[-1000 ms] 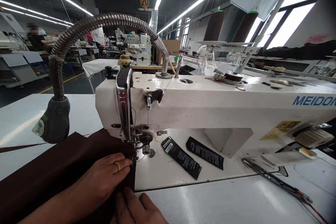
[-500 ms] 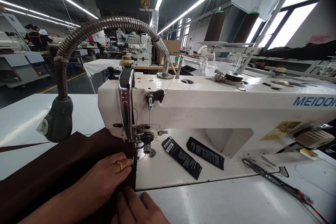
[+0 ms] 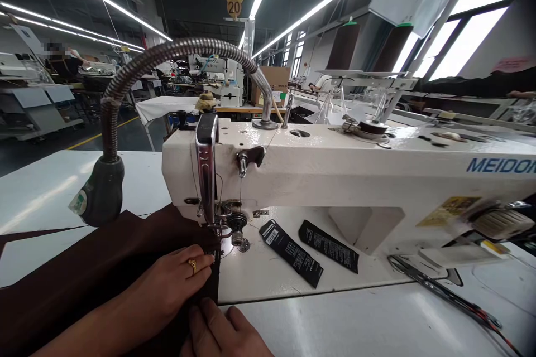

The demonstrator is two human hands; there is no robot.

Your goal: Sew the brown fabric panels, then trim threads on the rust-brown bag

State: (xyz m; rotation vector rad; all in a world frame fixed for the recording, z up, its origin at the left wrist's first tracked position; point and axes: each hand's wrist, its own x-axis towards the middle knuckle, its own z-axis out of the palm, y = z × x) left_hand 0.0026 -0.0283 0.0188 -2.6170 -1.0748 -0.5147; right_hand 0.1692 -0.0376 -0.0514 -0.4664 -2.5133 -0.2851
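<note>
Dark brown fabric [image 3: 138, 234] lies on the left of the sewing machine [image 3: 314, 173], with its edge under the presser foot and needle area [image 3: 220, 231]. My left hand [image 3: 180, 279], wearing a gold ring, presses its closed fingers on the fabric beside the presser foot. Partly showing by the fingertips is a dark strip with small print. My right hand [image 3: 226, 332] has its bent fingers at the fabric's near edge, closer to me; its thumb is largely hidden. Two black printed labels [image 3: 291, 254] [image 3: 329, 245] lie on the machine bed to the right.
A bendy-necked lamp [image 3: 103, 189] arches over the left side. Black thread snips [image 3: 444, 290] lie at the right. Two brown thread cones [image 3: 343, 47] [image 3: 391, 47] stand behind the machine. A co-worker [image 3: 62, 61] sits far left; another person's hand [image 3: 521, 93] shows at the right edge.
The view has shifted slightly, so the machine appears a little farther right and lower. Both hands stay at nearly the same place on the fabric. A person's hand now shows at the far right.
</note>
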